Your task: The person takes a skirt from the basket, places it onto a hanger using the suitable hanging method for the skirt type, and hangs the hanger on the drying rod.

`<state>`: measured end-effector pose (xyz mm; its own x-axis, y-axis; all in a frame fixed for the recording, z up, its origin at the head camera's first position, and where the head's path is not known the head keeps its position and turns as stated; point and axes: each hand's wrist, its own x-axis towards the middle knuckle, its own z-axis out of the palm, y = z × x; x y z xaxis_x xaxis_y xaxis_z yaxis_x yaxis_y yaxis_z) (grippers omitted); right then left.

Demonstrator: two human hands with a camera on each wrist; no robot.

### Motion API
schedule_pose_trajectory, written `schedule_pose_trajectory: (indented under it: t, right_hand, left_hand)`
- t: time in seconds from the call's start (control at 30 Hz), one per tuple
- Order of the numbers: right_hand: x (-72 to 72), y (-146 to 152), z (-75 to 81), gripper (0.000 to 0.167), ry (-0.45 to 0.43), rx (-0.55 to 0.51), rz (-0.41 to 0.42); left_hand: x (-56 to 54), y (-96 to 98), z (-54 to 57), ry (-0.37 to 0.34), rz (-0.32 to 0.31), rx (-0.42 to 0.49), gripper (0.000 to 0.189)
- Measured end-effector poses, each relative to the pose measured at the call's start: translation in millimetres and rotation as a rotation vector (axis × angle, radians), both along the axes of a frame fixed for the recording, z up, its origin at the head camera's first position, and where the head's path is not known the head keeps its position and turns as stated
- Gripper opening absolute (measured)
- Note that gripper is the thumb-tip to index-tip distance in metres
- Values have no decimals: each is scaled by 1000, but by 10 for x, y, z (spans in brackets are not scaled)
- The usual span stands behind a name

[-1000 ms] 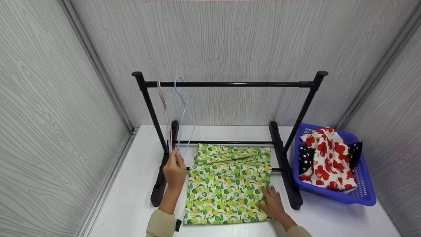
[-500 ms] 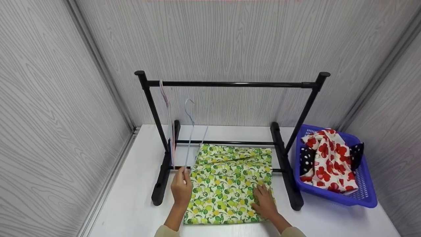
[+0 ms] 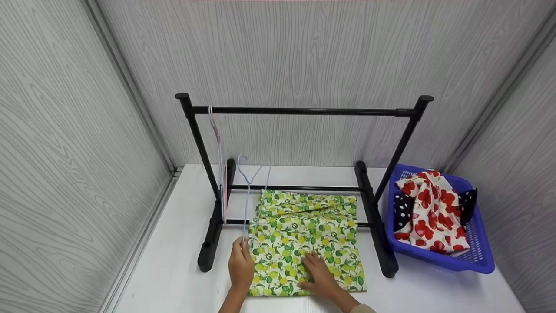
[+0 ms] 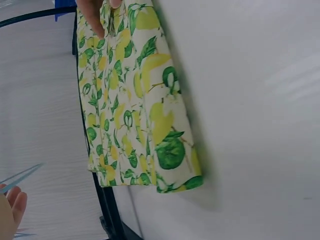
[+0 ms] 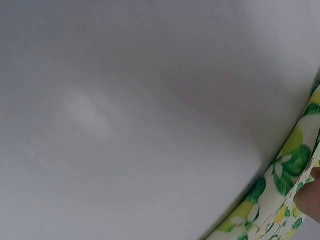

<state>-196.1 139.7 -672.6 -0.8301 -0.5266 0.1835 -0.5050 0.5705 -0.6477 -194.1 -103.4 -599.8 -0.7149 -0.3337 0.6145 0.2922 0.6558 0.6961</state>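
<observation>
My left hand (image 3: 241, 266) pinches a light blue clothes hanger (image 3: 246, 204) by its lower part, just left of a lemon-print cloth (image 3: 282, 252). The hanger's hook points up and is off the rack's bar. In the left wrist view the left hand (image 4: 11, 210) shows at the lower left edge with part of the hanger (image 4: 22, 175). The cloth lies folded flat on the table, white with yellow lemons and green leaves. My right hand (image 3: 319, 276) rests with extended fingers on the cloth's near middle part.
A black clothes rack (image 3: 299, 111) stands over the cloth's far part. Several thin pink and white hangers (image 3: 220, 156) hang at its left end. On the right, a blue basket (image 3: 443, 258) holds red-flowered fabric (image 3: 430, 213) and black polka-dot fabric (image 3: 404, 211). Grey panels enclose the table (image 3: 169, 261).
The blue hanger has come off the bar and moved down toward me in my left hand. My right hand has slid left across the cloth from its right edge.
</observation>
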Motion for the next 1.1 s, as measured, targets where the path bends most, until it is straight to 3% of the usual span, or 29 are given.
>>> schedule_pose_trajectory:
  t: [0.07,0.13,0.23,0.37,0.57,0.73,0.9,0.97,1.03,1.1]
  right_hand:
    - [44,-98,-7,75,-3,59,22]
    - [67,-207,-8,81,-63,120,26]
    - [97,-358,1,86,-109,202,29]
    - [99,-496,-11,85,-126,227,35]
    - [58,-501,-94,78,-93,174,-59]
    - [64,-510,-157,54,-124,74,-163]
    - [65,-580,-180,14,-27,-95,-284]
    - [55,-603,-168,11,-22,-198,-308]
    - [35,-620,-140,14,-84,-296,-330]
    - [12,-634,-108,20,-201,-379,-364]
  left_hand:
    - [32,-5,-57,-89,-5,24,12]
    - [65,-18,-114,-163,-5,56,13]
    - [112,-56,-181,-241,-2,107,15]
    - [164,-124,-242,-278,7,161,15]
    - [223,-175,-310,-301,9,192,15]
    - [277,-191,-349,-302,53,200,12]
    - [315,-183,-373,-273,90,156,8]
    - [328,-178,-375,-267,93,138,7]
    - [344,-172,-378,-272,89,131,7]
    - [360,-163,-378,-289,78,127,8]
